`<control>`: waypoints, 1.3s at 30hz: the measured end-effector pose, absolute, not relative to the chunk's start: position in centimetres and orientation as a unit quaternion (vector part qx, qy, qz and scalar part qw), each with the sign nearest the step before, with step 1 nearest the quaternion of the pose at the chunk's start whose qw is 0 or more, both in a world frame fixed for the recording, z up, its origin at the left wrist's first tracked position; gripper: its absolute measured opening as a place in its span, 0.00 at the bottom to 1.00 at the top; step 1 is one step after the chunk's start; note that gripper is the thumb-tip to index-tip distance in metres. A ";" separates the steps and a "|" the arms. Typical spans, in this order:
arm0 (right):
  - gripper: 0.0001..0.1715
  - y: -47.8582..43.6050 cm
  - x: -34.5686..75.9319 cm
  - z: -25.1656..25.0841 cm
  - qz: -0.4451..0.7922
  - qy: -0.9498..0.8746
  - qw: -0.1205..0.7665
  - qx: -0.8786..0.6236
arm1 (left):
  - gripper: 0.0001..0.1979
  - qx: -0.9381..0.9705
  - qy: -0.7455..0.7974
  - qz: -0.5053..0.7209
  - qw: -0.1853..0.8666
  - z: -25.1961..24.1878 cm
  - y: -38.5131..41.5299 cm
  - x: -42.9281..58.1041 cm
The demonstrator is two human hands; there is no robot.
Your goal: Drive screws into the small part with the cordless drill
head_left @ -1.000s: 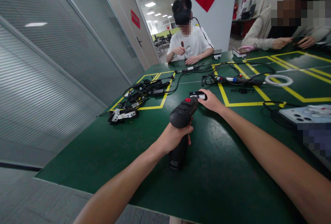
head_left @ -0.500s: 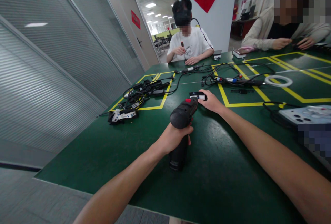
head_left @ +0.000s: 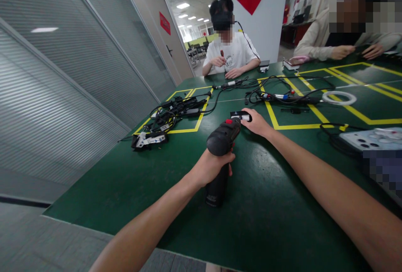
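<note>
My left hand [head_left: 211, 166] is wrapped round the grip of a black cordless drill [head_left: 221, 137] with a red switch on top. The drill points away from me, and its lower end hangs just over or rests on the green table [head_left: 176, 188]; I cannot tell which. Beyond the drill's front end, a small black and white block [head_left: 240, 116] is gripped at its right side by my right hand [head_left: 255, 123]. The drill body hides its own tip and part of the block, so contact between them cannot be made out.
A tangle of black cables [head_left: 176, 111] lies left, with a black and white piece [head_left: 149, 139] before it. Further right are a soldering-iron-like tool [head_left: 282, 97], a white ring [head_left: 339, 97] and a pale case [head_left: 370, 139]. A person [head_left: 230, 52] in a headset sits opposite; another person [head_left: 317, 44] sits right.
</note>
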State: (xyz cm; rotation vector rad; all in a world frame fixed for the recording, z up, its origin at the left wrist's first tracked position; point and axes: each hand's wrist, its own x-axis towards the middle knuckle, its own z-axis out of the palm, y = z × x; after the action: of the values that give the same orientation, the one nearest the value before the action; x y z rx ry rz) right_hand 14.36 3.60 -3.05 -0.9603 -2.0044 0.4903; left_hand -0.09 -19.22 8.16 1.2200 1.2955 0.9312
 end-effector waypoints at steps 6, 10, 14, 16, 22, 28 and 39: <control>0.26 3.6 14.3 -3.0 0.193 -0.800 0.421 -0.381 | 0.11 0.510 0.545 0.393 0.537 8.2 -19.2 0.0; 0.26 3.7 14.3 -3.0 0.197 -0.798 0.422 -0.382 | 0.11 0.508 0.540 0.396 0.541 8.0 -19.1 0.0; 0.27 3.6 14.3 -3.0 0.198 -0.800 0.419 -0.381 | 0.11 0.509 0.537 0.397 0.543 7.9 -19.1 -0.1; 0.27 3.6 14.4 -2.9 0.195 -0.800 0.420 -0.381 | 0.11 0.510 0.540 0.396 0.541 7.9 -19.1 -0.1; 0.27 3.4 14.4 -2.8 0.198 -0.801 0.419 -0.379 | 0.10 0.505 0.546 0.395 0.539 7.9 -19.2 -0.1; 0.26 3.4 14.4 -2.9 0.187 -0.803 0.417 -0.383 | 0.10 0.503 0.536 0.406 0.543 7.6 -19.2 -0.1; 0.25 3.5 14.4 -2.9 0.183 -0.807 0.420 -0.373 | 0.09 0.505 0.544 0.399 0.539 7.5 -19.1 -0.2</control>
State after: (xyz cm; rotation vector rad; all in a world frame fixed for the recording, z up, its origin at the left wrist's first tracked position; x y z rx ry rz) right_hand 14.38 3.46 -2.92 -0.9359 -2.0217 0.4581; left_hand -0.19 -19.14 7.46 1.2019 1.2934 0.9480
